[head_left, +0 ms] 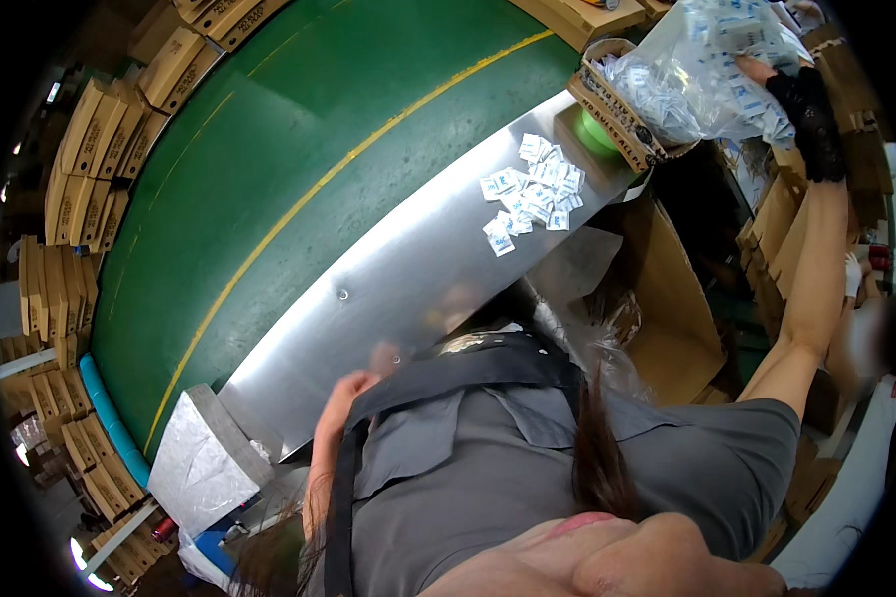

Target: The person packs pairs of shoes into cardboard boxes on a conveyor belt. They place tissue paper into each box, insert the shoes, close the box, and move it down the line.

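And the right hand [798, 98] grips one clear bag [722, 50] at one box [615, 107]! One pile of packets [538, 191], too overlapped to count, on one table [368, 289]; left hand [350, 386] by its edge, grip unclear.

Yellow line [310, 193] across green floor [294, 114]

- On the small white packets [538, 194] spread across your metal table [368, 269], you can see blue print.
- In your clear bag [702, 80], more packets show blue print.
- Along the open cardboard box [615, 117], you see dark capital letters.
- On your left, stacked brown boxes [88, 164] carry dark printed lines.
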Demonstrator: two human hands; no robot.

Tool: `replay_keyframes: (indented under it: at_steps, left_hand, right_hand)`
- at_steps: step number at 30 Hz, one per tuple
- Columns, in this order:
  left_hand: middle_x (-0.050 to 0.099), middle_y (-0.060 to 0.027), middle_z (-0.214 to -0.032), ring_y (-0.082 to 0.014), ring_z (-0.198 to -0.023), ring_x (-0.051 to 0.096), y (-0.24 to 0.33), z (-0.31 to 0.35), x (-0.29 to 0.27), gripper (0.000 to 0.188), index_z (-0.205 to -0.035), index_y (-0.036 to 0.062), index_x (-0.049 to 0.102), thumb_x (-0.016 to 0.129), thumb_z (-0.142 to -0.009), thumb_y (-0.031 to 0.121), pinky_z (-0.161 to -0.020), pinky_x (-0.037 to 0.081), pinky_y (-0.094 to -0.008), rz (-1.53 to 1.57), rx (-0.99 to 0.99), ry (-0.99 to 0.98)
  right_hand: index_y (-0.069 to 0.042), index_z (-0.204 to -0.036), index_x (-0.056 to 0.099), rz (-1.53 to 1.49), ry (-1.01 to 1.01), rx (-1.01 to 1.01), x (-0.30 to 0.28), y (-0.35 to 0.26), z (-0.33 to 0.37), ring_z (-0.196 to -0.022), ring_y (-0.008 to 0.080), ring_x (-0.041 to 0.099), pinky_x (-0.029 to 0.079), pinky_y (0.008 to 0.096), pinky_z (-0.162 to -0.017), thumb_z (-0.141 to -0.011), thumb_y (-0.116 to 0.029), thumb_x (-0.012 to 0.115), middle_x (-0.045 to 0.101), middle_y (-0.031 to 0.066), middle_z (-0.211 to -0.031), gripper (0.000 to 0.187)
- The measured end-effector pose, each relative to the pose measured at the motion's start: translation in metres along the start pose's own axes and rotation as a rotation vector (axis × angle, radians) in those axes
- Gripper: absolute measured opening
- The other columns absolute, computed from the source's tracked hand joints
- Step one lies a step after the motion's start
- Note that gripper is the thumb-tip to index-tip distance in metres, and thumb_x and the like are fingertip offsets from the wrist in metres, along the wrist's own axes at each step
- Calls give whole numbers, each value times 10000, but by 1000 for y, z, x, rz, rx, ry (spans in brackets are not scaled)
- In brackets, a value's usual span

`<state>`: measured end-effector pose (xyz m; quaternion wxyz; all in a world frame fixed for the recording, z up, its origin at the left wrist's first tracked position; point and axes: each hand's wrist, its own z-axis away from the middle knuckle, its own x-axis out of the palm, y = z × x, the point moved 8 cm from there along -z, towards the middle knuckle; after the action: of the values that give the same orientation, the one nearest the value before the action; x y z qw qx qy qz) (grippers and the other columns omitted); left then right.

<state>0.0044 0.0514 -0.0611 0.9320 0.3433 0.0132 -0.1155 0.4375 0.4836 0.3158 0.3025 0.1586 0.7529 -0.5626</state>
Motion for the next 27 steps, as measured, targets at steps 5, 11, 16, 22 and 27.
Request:
replay_keyframes:
  at_steps: [5,11,16,22,27]
  left_hand:
    - [563,-87,-937,-154,-796,575,144,-73,-37,337,-1078,-9,508,541,-865,251,-566,497,-272,180,301,248]
    - [396,-190,-1269,-242,-1022,521,343,-173,30,663,-1337,33,274,580,-837,342,-697,511,-346,264,701,62]
    - [540,-173,-1125,-210,-1041,514,386,-253,74,637,-1197,-31,475,646,-758,398,-753,458,-271,94,634,-79]
    - [636,-48,-801,-107,-728,561,372,-271,83,279,-887,-2,661,641,-755,243,-660,446,-241,-266,442,-231]
    - [628,-32,-718,-81,-618,543,355,-299,82,251,-840,3,668,646,-762,241,-565,436,-226,-390,441,-137]
  right_hand:
    - [-6,-999,561,-294,-217,-9,112,19,18,-809,161,592,486,264,-733,-676,-230,728,607,95,-910,427]
    - [-17,-1084,547,-695,-311,219,259,134,29,-943,138,532,417,293,-847,-618,-166,764,592,73,-1022,535]
    - [-14,-1119,525,-793,-254,298,318,149,59,-923,146,543,431,281,-828,-662,-160,718,596,64,-991,518]
    - [-3,-1106,500,-778,98,450,373,163,107,-849,186,563,451,305,-745,-668,-269,715,596,116,-934,555]
    - [3,-1130,444,-643,245,616,386,155,128,-784,226,570,454,333,-710,-684,-292,705,595,127,-868,595]
